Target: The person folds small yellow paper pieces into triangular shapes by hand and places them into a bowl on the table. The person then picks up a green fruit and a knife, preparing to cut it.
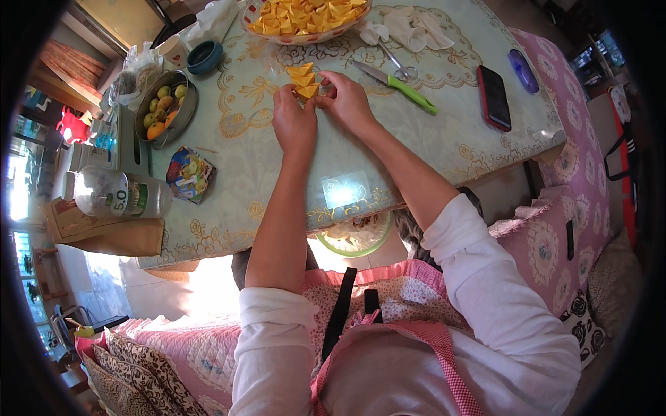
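Note:
A small stack of folded yellow-orange paper pieces [304,79], nested in a row with pointed tips, is held just above the table. My left hand [294,118] grips its near left side between thumb and fingers. From the right, my right hand [347,100] pinches the stack's near right edge, thumb low and forefinger higher. Beyond my hands, a clear glass bowl [307,37] with a red-patterned rim is heaped with similar folded paper pieces [307,15].
A green-handled knife [411,93], scissors [399,65], crumpled tissues [416,31] and a phone [493,99] lie to the right. Leftward are a metal fruit bowl [191,99], blue bowl [205,57], folded-paper box [190,174] and plastic bottle [117,192]. A green-rimmed bin [385,242] stands below the table edge [281,236].

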A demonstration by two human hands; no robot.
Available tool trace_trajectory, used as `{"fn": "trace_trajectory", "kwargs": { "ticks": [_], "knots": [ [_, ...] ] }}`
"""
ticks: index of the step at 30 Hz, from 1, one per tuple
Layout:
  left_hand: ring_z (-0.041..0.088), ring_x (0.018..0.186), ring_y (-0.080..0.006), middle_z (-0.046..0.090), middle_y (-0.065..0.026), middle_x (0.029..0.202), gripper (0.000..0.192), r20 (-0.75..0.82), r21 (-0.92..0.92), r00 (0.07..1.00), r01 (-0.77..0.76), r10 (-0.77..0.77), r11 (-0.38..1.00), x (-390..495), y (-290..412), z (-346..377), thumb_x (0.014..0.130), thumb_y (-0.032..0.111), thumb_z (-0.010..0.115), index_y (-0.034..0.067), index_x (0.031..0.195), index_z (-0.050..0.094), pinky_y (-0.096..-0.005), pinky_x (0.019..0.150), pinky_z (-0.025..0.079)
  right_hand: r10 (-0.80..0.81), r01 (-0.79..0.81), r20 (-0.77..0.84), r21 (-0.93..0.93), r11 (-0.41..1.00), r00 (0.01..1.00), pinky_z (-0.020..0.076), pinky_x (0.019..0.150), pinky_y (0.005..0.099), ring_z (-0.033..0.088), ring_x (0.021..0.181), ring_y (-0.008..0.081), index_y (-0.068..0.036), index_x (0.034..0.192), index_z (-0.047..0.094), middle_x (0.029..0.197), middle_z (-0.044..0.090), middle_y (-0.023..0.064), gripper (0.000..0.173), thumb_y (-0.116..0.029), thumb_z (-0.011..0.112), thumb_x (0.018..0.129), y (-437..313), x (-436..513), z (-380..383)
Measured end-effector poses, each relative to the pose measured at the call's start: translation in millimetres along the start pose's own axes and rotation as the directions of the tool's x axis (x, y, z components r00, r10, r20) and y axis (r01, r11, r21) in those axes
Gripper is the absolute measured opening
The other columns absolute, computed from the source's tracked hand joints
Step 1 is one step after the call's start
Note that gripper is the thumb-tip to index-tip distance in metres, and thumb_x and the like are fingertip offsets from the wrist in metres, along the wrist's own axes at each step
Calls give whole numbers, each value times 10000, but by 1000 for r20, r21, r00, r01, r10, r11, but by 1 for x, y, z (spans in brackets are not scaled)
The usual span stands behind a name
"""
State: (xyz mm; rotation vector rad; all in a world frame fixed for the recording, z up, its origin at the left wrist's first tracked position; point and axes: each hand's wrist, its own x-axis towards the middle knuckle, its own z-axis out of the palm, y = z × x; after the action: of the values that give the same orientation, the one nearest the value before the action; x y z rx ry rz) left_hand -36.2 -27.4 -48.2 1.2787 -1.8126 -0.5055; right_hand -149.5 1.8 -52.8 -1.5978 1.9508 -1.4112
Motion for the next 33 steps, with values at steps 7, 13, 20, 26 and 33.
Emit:
{"fn": "trace_trajectory", "kwargs": {
  "ticks": [7,13,20,26,33],
  "knots": [
    [581,838,-280,581,-102,923,386,17,12,1000,4,-4,1000,3,-2,2,681,137,721,44,1010,542,-375,710,461,-54,50,-35,-114,992,998,480,624,309,582,643,188,-54,1171,532,993,617,103,596,-103,758,622,6,9,5],
    [578,860,-289,579,-114,939,392,5,23,1000,9,-9,1000,5,-3,4,685,139,722,45,1021,544,-379,728,461,-56,51,-39,-122,991,998,479,627,318,583,645,197,-62,1168,538,1002,617,102,600,-120,756,612,7,11,6],
    [576,894,-297,587,-129,969,394,-22,-32,1000,7,-8,999,4,-5,0,685,135,720,34,1038,575,-370,777,456,38,-37,15,-96,995,999,473,780,366,586,940,278,-55,1153,530,1054,596,114,543,-169,710,653,0,10,2],
    [580,894,-294,594,-133,968,362,-13,-37,999,31,-32,999,6,-4,-1,686,122,717,26,1011,590,-365,780,457,38,-35,27,-120,992,999,477,781,366,586,945,280,-58,1155,525,1066,592,113,543,-170,709,657,-2,10,2],
    [586,882,-295,600,-134,956,343,-19,-11,1000,-1,1,1000,9,-8,2,695,99,704,25,1010,590,-372,773,459,68,-61,46,-133,989,997,476,792,368,578,968,285,-65,1167,520,1111,574,110,539,-146,701,665,-3,11,1]
  ]
}}
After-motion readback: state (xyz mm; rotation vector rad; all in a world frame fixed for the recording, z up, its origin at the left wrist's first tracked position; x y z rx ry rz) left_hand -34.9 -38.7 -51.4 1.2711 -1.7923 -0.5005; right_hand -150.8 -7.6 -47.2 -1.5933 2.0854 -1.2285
